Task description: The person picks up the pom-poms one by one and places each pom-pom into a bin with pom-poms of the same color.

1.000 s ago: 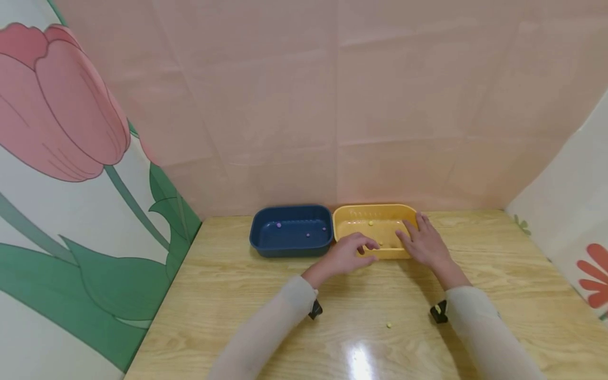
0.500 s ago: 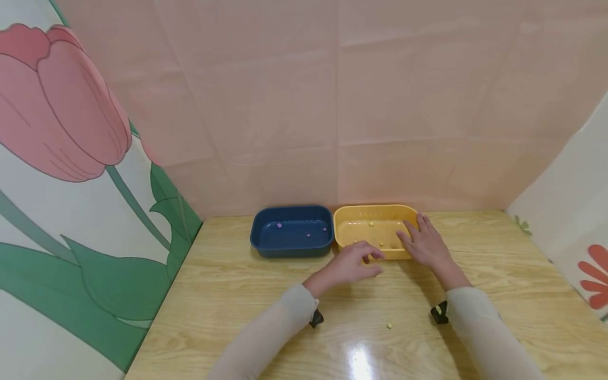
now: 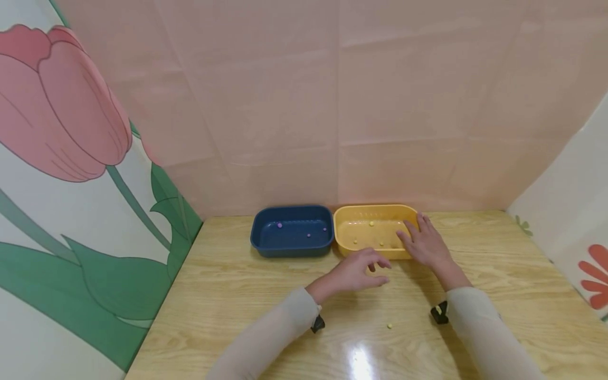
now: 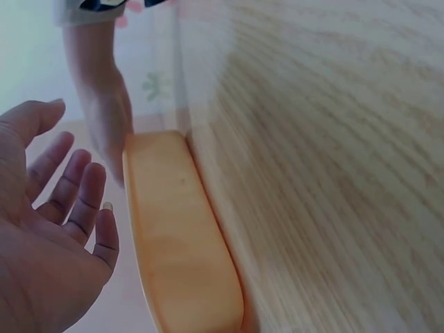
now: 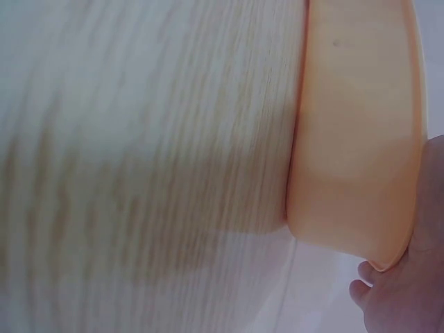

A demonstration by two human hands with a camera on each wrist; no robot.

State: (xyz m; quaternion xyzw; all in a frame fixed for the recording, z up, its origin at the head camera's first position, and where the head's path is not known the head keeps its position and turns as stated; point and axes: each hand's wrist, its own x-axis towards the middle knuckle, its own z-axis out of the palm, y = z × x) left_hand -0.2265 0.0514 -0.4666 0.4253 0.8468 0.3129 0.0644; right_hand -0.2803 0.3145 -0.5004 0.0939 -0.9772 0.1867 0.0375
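Observation:
My left hand [image 3: 358, 270] hovers in front of a yellow plastic tray [image 3: 344, 214], palm turned right and fingers loosely bent. Nothing lies between its fingers in the left wrist view, where the hand [image 4: 41, 215] is apart from the tray [image 4: 184, 229]. Over the tray's right end, my right hand [image 3: 429, 248] grips the rim, thumb side inside and other fingers outside. The right wrist view shows its fingertips below the tray's corner [image 5: 354, 173]. Several tiny yellow pellets [image 3: 371, 224] lie in the tray. Another yellow pellet [image 3: 389, 326] sits on the table, nearer me.
A dark blue tray [image 3: 292, 252] stands directly left of the yellow one, with small purple pellets [image 3: 279, 225] in it. Both trays stand at the back of the wooden table [image 3: 214, 295], against a pink cloth backdrop [image 3: 275, 105]. Flower-printed panels [image 3: 71, 105] flank the table.
My left hand has drawn back from the yellow tray's front edge, toward me and slightly right, uncovering a pellet inside. The right hand stays on the rim.

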